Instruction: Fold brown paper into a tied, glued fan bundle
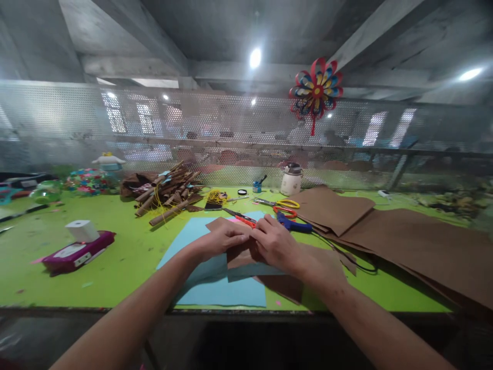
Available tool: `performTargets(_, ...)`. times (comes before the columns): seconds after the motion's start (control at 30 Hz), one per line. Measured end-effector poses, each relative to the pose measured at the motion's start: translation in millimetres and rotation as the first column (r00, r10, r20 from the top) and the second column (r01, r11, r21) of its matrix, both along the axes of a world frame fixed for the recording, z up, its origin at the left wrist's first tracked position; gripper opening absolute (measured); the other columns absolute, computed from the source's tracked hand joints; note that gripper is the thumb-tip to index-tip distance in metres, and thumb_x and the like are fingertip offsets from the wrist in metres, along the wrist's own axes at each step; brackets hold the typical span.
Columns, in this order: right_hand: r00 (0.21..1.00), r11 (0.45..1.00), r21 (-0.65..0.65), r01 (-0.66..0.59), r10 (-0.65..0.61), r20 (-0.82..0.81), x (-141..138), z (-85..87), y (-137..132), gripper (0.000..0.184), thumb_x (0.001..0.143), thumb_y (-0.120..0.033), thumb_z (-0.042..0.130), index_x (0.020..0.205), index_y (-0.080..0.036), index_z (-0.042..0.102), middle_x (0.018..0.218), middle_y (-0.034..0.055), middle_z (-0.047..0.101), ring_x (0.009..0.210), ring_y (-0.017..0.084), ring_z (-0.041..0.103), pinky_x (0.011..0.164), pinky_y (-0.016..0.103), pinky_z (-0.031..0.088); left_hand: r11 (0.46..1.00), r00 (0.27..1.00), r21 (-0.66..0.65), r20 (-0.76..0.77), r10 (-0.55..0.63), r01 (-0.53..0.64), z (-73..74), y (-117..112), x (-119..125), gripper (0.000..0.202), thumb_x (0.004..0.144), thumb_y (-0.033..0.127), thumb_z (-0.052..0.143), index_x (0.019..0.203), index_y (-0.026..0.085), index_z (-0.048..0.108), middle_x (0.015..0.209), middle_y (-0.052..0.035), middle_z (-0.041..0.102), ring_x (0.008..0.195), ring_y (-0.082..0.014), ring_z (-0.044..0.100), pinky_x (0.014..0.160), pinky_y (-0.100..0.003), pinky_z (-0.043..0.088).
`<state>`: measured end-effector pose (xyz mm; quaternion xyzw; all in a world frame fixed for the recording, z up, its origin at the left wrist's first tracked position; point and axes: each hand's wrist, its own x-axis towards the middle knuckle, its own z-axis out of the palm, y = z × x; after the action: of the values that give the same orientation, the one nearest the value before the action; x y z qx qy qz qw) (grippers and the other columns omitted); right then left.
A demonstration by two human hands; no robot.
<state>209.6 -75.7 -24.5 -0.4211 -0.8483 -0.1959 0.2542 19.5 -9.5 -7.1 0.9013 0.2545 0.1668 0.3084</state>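
Both my hands meet at the middle of the table over a piece of brown paper (242,256). My left hand (221,241) grips its upper left part with thumb and fingers together. Close beside it, my right hand (278,244) pinches the same piece, its fingertips curled and partly hiding the fold. Under the brown paper lie light blue sheets (208,288). Just beyond my fingertips are red-handled scissors (246,220), and a blue glue gun (295,224) rests to the right with its cord trailing off. Yellow-handled scissors (283,203) lie behind them.
Large brown paper sheets (416,246) cover the right side. Rolled brown paper tubes (173,195) with yellow string (216,197) are piled back left. A purple packet (79,253) bears a white box (82,231). A bottle (291,180) and small blue jar (257,187) stand behind.
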Motion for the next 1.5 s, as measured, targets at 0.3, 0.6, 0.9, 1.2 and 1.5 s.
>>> performTargets(0.3,0.825,0.885,-0.383,-0.264,0.001,-0.565,12.6,4.9,9.1,0.026,0.080,-0.030,0.057,0.101,-0.015,0.061,0.097,0.0070,0.060,0.085,0.017,0.052,0.074,0.028,0.042,1.000,0.997,-0.016,-0.074,0.009,-0.010,1.2,-3.4,4.4,0.046,0.085,0.053,0.042,0.083,0.011,0.063,0.068,-0.0014,0.056,0.061,-0.0117,0.046,0.054,-0.021,0.033)
performTargets(0.6,0.783,0.732,-0.613,-0.298,-0.179,-0.595,21.1,4.0,17.1,0.024,0.078,-0.032,0.057,0.073,-0.011,0.068,0.062,0.0000,0.059,0.059,0.011,0.049,0.054,0.021,0.035,0.997,0.999,0.080,-0.040,0.005,-0.002,-8.7,-3.9,12.3,0.041,0.088,0.045,0.041,0.093,0.012,0.064,0.081,-0.0046,0.064,0.072,-0.0155,0.053,0.062,-0.023,0.038)
performTargets(0.9,0.813,0.803,-0.532,-0.268,-0.108,-0.573,23.1,7.0,17.8,0.020,0.076,-0.027,0.057,0.070,-0.011,0.068,0.065,0.0021,0.063,0.062,0.012,0.052,0.060,0.023,0.039,0.994,0.998,0.098,-0.011,0.055,-0.054,-12.6,-7.3,16.3,0.034,0.088,0.038,0.044,0.095,0.013,0.064,0.090,-0.0070,0.066,0.080,-0.0182,0.057,0.067,-0.026,0.040)
performTargets(1.2,0.845,0.711,-0.654,-0.259,-0.160,-0.510,42.5,5.3,23.5,0.032,0.076,-0.042,0.059,0.069,-0.012,0.066,0.049,-0.0012,0.054,0.048,0.009,0.046,0.047,0.021,0.031,0.980,0.997,0.186,-0.016,0.070,-0.066,-15.9,-6.0,14.9,0.036,0.089,0.041,0.040,0.093,0.014,0.064,0.084,-0.0056,0.065,0.075,-0.0170,0.056,0.065,-0.025,0.038)
performTargets(1.5,0.803,0.704,-0.640,-0.309,-0.167,-0.572,46.5,7.4,23.1,0.030,0.076,-0.040,0.060,0.064,-0.013,0.060,0.048,-0.0029,0.049,0.044,0.008,0.041,0.044,0.021,0.029,0.980,0.998,0.188,-0.022,0.067,-0.062,-14.9,-5.2,13.7,0.032,0.089,0.036,0.041,0.094,0.015,0.065,0.086,-0.0062,0.066,0.073,-0.0161,0.056,0.064,-0.024,0.037)
